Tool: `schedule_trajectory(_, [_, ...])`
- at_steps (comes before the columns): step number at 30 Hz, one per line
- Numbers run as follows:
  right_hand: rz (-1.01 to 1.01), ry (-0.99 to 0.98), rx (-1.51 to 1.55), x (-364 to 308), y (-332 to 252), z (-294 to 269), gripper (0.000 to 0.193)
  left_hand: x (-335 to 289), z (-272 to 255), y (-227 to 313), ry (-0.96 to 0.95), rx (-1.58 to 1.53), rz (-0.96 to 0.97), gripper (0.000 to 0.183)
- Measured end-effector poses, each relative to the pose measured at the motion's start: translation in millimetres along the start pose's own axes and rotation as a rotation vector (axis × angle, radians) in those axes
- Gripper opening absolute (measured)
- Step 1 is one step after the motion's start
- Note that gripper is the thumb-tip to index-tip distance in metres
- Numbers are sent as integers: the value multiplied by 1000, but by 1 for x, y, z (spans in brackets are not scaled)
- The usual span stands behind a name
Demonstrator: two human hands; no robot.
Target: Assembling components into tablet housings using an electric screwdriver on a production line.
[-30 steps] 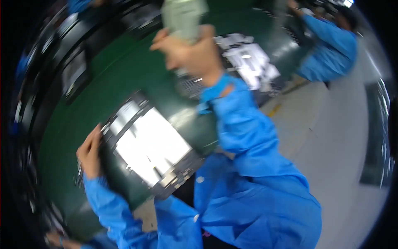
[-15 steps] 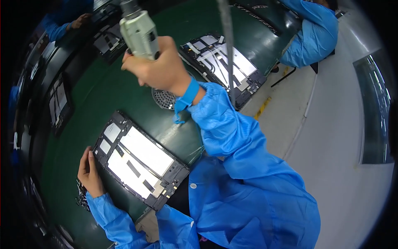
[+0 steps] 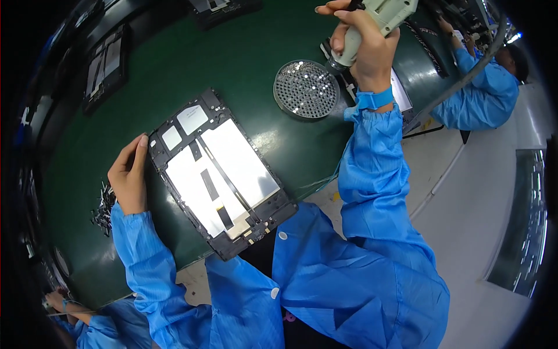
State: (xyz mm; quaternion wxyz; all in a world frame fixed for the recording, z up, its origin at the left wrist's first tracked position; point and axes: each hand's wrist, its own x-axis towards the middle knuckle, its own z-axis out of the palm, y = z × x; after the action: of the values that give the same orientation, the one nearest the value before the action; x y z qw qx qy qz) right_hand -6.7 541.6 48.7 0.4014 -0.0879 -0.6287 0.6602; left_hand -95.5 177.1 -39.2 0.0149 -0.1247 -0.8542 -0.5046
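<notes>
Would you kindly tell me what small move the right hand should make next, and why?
Perhaps the right hand should ease the pale power tool slightly left, over the round perforated tray, since the tool's nose appears beside the tray's right rim, while the left hand is at the edge of the flat device.

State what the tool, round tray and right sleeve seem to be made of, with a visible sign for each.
Tool: likely hard plastic, satin pale green, by its smooth moulded casing.
Round tray: perhaps shiny metal, from its silvery glints, though clear plastic is possible.
Right sleeve: thin, probably synthetic cloth, slightly glossy; crisp creases show.
</notes>
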Motion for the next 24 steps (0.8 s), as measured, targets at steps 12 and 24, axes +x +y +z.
schedule_trajectory(12, [108,-218,65,-23,28,22,16,5,-5,-8,-83,-84,-56,25])
schedule_trajectory(24, [75,-274,69,-27,35,20,17,8,-3,-16,-38,-113,-108,27])
